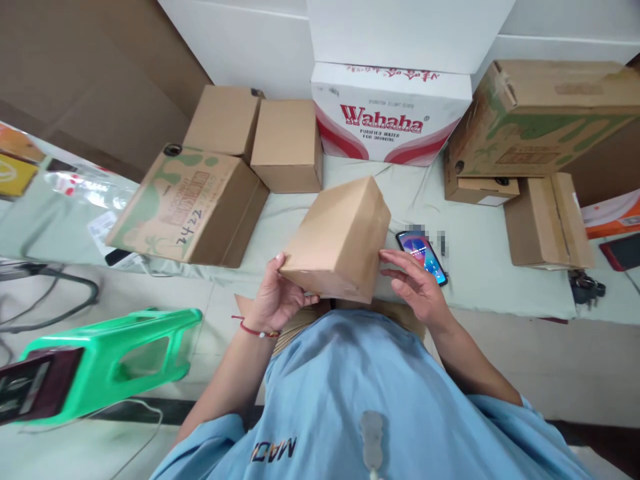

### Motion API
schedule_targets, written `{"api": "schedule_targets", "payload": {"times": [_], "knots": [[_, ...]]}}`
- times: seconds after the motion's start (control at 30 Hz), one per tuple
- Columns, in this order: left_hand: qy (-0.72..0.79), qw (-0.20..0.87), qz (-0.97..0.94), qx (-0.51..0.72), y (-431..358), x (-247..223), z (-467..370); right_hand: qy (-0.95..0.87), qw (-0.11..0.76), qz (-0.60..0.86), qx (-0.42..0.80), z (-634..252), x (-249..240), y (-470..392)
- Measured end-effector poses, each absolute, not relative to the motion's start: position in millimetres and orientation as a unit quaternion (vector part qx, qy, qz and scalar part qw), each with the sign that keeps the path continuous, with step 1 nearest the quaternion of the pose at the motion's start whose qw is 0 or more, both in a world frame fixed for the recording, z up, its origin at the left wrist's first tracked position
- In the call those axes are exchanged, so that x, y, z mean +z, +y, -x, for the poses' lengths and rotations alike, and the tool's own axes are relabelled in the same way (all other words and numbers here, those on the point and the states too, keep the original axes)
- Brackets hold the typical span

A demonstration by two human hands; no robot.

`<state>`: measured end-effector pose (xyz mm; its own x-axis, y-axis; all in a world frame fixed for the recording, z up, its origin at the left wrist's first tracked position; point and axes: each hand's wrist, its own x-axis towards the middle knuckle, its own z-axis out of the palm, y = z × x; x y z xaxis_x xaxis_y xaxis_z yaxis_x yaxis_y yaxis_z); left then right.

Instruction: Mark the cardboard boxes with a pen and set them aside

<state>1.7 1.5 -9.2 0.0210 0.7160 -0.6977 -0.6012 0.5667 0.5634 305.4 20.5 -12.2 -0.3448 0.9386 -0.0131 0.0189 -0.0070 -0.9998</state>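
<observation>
Left hand (277,300) is pinching the near left corner of a plain brown box (335,233), thumb along the edge, fingers curling underneath. Right hand (413,280) is keeping its grip loosely spread, fingertips hovering at the box's right side; can't tell if they're touching. Box is tilting at the front edge of the table (480,260), in front of the blue shirt (350,373).

Table is wearing a pale green, slightly wrinkled cloth. Phone (425,257) with lit screen is lying just right of the box. Behind, a white water carton (390,120) is standing against white panels (410,30). Left side: two plain boxes are sitting close together, a printed carton (175,207) standing nearer the front edge, clear plastic (85,190) lying beyond it. Right side: a big printed carton (545,120) is resting above a small box (483,190) and near a taped box (550,220); keys (587,290) are lying by the front edge.

Below left, a green stool (105,360) is standing over the pale floor (520,340).
</observation>
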Motion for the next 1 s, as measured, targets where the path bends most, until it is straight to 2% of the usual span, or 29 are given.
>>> {"api": "schedule_targets", "payload": {"times": [0.13, 0.37, 0.67, 1.0], "knots": [[0.504, 0.739, -0.05, 0.444, 0.4, -10.3, -2.3, -0.58, 0.415, 0.413, 0.567, -308.5, -8.0, 16.8], [0.587, 0.552, -0.262, 0.531, -8.1, -3.2, -17.2, -0.485, 0.409, 0.445, 0.632, -305.1, -19.7, 18.8], [0.601, 0.404, -0.475, 0.501, -24.5, 18.3, -5.6, -0.382, 0.418, 0.469, 0.678, -295.2, -25.2, 22.5], [0.484, 0.275, -0.699, 0.45, -36.9, 9.7, -7.0, -0.301, 0.477, 0.453, 0.691, -302.5, -37.4, 23.8]]}}
